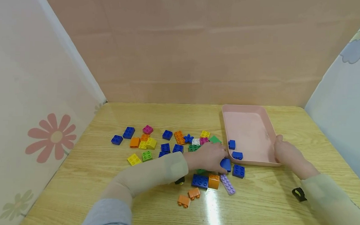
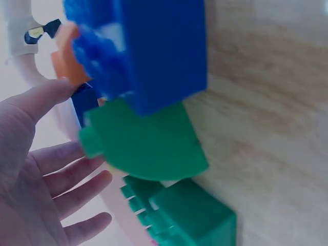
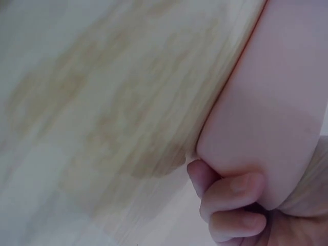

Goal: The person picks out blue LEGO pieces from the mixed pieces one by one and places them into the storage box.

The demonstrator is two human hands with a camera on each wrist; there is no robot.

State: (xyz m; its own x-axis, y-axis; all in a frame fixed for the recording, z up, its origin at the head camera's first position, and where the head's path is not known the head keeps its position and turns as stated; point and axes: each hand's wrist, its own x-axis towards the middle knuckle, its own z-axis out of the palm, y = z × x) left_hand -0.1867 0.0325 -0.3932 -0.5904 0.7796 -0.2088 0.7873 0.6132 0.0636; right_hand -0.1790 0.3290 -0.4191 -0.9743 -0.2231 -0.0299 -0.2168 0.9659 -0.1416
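My left hand (image 1: 210,157) reaches among the toy bricks beside the tray. Its thumb and index finger pinch a smooth-faced blue brick (image 1: 225,164); the index fingertip is hidden in the left wrist view, where the other fingers (image 2: 84,195) spread loosely. A curved green brick (image 2: 148,141) and a large blue brick (image 2: 169,51) stand close in front of that palm. With curled fingers, my right hand (image 1: 290,156) grips the near right corner of the pink tray (image 1: 247,136). Two blue bricks (image 1: 237,156) lie inside the tray along its near left edges.
Loose bricks of several colours spread leftward, among them a lime brick (image 1: 147,155) and a pink brick (image 1: 148,129). Near my left hand lie a purple plate brick (image 1: 227,184), a studded blue brick (image 1: 238,171) and orange bricks (image 1: 194,193). Walls enclose the wooden table (image 1: 158,214).
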